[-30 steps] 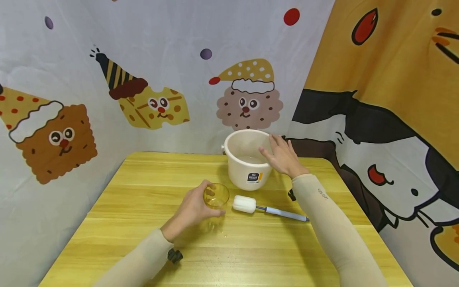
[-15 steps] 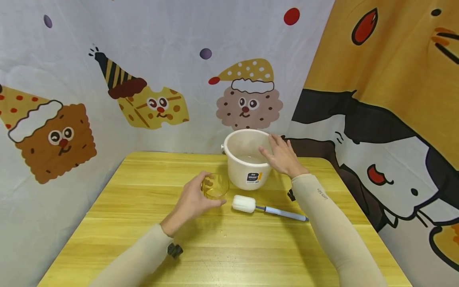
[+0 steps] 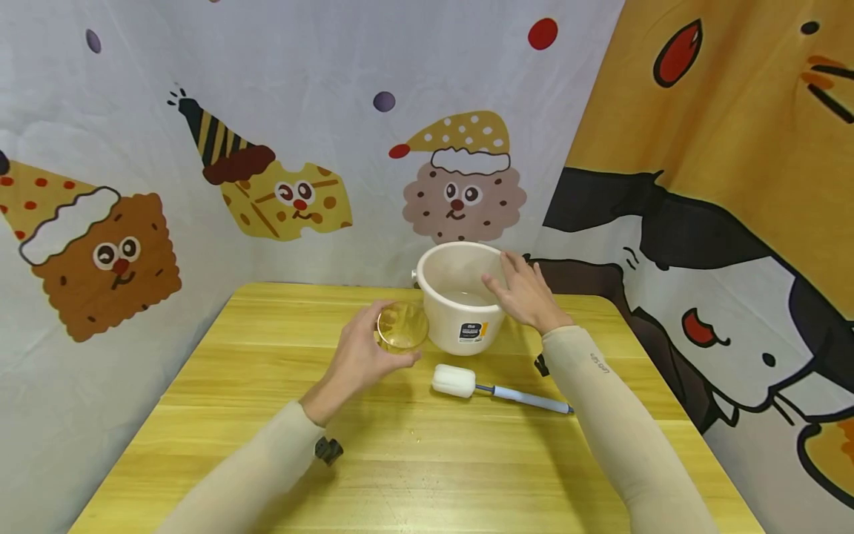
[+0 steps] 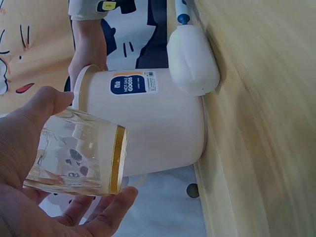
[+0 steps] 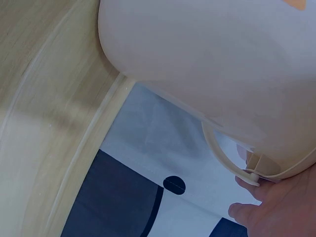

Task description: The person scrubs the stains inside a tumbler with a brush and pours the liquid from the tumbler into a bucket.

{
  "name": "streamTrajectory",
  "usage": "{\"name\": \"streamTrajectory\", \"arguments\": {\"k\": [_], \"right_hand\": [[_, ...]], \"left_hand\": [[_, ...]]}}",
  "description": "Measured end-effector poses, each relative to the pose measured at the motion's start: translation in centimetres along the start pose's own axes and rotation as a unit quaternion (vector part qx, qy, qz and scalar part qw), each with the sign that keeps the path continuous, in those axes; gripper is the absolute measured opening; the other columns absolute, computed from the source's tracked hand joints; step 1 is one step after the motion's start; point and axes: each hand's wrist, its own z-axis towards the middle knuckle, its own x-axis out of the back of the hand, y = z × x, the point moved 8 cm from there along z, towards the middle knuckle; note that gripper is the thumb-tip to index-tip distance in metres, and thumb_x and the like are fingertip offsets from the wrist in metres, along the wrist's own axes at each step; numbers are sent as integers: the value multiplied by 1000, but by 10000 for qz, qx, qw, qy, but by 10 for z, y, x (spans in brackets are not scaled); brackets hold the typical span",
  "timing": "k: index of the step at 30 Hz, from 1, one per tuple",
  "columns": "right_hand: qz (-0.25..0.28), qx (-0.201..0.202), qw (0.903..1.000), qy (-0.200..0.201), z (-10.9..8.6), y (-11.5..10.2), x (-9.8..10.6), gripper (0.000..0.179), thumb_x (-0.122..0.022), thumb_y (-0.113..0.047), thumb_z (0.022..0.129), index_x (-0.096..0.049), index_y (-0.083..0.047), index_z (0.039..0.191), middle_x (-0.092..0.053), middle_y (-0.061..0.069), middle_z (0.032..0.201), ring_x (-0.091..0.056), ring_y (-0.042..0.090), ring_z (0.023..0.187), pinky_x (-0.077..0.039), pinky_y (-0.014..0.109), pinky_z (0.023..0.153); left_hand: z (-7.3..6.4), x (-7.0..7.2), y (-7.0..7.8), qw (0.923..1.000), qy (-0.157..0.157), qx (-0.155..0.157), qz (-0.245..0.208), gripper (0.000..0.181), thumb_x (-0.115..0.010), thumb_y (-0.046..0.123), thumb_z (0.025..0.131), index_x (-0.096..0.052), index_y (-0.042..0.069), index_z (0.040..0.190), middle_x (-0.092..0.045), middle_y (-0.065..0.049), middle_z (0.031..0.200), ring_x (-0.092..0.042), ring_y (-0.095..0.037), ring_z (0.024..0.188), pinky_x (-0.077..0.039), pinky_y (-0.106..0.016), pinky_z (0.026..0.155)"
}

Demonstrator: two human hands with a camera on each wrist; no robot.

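Observation:
My left hand [image 3: 360, 356] grips a clear amber glass cup [image 3: 402, 326] between thumb and fingers, just left of a cream bucket [image 3: 460, 322]. In the left wrist view the cup [image 4: 81, 153] is off the table, with fingers on both sides of it. At the bucket's right rim, my right hand [image 3: 530, 293] holds on, thumb over the opening and the other fingers outside. The right wrist view shows its fingers [image 5: 247, 212] beside the bucket's handle [image 5: 222, 158]; the thumb is hidden there. A sponge bottle brush [image 3: 455, 381] with a pale blue handle lies in front of the bucket.
The wooden table [image 3: 267, 445] has a few small drops on it near its middle. Its back edge meets a cartoon-printed curtain [image 3: 300, 89], close behind the bucket. A little liquid seems to lie at the bottom of the bucket.
My left hand has carried the cup away from me, toward the back, and turned it, so it is now level with the bucket's side. The right hand, bucket and brush stay put.

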Motion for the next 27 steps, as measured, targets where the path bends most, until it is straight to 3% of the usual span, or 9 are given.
{"name": "streamTrajectory", "arguments": {"k": [13, 21, 27], "right_hand": [[2, 3, 10000, 43, -1, 0, 0, 90, -34, -63, 123, -22, 2, 184, -20, 28, 193, -20, 53, 180, 2, 71, 148], [17, 27, 10000, 92, 0, 1, 0, 88, -36, -60, 123, -23, 2, 183, -20, 29, 192, -22, 53, 179, 1, 73, 148], [-24, 13, 10000, 57, 1, 1, -1, 100, -25, -75, 120, -22, 2, 184, -20, 29, 193, -21, 53, 179, 1, 72, 148]], "left_hand": [[22, 10, 15, 9993, 283, -231, 22, 97, -110, 33, 79, -61, 16, 161, -69, -15, 152, -68, -39, 140, -61, -64, 119], [38, 13, 24, 9978, 556, -344, -68, 92, -108, 33, 82, -63, 17, 161, -68, -17, 146, -67, -38, 133, -63, -61, 110], [52, 19, 32, 9965, 726, -403, 106, 94, -107, 36, 82, -63, 17, 162, -68, -19, 145, -67, -41, 134, -59, -63, 113]]}}
